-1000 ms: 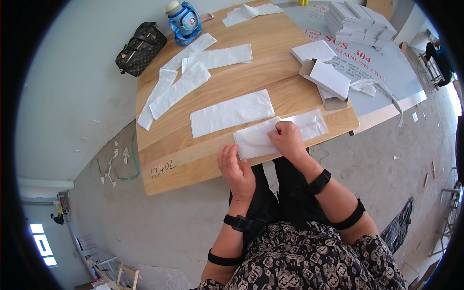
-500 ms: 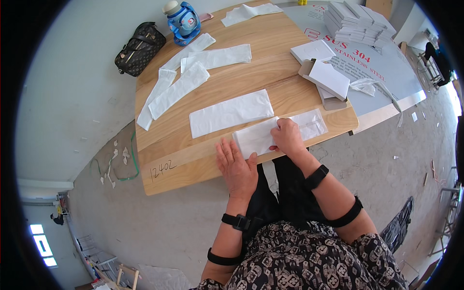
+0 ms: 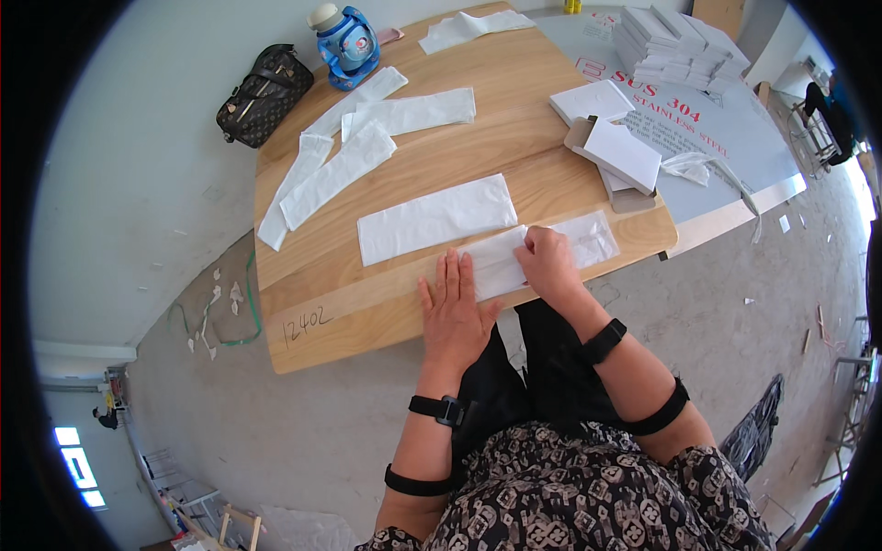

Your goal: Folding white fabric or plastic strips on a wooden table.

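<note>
A long, flat-folded white plastic bag (image 3: 494,261) lies along the table's near edge, its right end (image 3: 593,236) more see-through. My left hand (image 3: 457,312) rests flat on the bag's left end, fingers stretched out. Toward the middle, my right hand (image 3: 551,262) is closed with curled fingers on the same bag; the fingertips are mostly hidden. Just beyond lies another folded white bag (image 3: 436,220), touched by neither hand. More white strips of the same look, such as one strip (image 3: 338,174), lie at the left and far side.
At the right stand open white boxes (image 3: 623,151) and a stack of white boxes (image 3: 680,46) on a grey sheet-covered surface (image 3: 707,129). A dark handbag (image 3: 266,95) and a blue bottle (image 3: 347,48) sit at the far left of the wooden table (image 3: 514,101).
My left hand has slid forward and slightly right, from the bag's left edge onto its surface, and now lies flatter. My right hand has stayed nearly in place.
</note>
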The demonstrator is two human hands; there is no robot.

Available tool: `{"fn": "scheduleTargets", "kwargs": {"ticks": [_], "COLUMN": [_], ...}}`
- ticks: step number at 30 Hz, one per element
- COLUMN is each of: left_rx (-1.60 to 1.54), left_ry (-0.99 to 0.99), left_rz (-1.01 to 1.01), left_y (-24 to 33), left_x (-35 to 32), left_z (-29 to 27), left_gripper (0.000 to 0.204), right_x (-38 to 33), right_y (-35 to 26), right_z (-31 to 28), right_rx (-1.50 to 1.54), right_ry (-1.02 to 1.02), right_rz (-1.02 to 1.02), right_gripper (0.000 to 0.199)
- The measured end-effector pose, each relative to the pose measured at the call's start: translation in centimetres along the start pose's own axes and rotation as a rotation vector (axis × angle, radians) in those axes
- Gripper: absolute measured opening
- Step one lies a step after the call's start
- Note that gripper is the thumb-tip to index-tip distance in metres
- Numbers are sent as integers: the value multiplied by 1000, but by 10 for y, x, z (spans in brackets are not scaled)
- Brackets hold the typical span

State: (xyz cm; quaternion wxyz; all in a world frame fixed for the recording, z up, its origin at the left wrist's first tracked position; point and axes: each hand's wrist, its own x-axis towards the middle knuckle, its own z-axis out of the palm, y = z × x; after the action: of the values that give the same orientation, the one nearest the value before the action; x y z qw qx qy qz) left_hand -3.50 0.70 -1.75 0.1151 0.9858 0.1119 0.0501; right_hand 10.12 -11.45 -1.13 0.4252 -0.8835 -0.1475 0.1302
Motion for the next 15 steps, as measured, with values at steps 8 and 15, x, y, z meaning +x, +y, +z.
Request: {"fn": "scheduleTargets", "kwargs": {"ticks": [8, 15], "left_rx": [20, -30], "left_ry": [-48, -58], "left_rz": [-34, -54], "left_y": [2, 3], "left_x": [1, 0], "left_z": [-2, -5], "left_gripper": [83, 86], "right_x": [-12, -19], "right_y": [6, 5], "right_z": [-21, -28], "right_rx": [-68, -298], "right_ry": [291, -100], "right_rz": [-327, -707], "right_gripper": [23, 33]}}
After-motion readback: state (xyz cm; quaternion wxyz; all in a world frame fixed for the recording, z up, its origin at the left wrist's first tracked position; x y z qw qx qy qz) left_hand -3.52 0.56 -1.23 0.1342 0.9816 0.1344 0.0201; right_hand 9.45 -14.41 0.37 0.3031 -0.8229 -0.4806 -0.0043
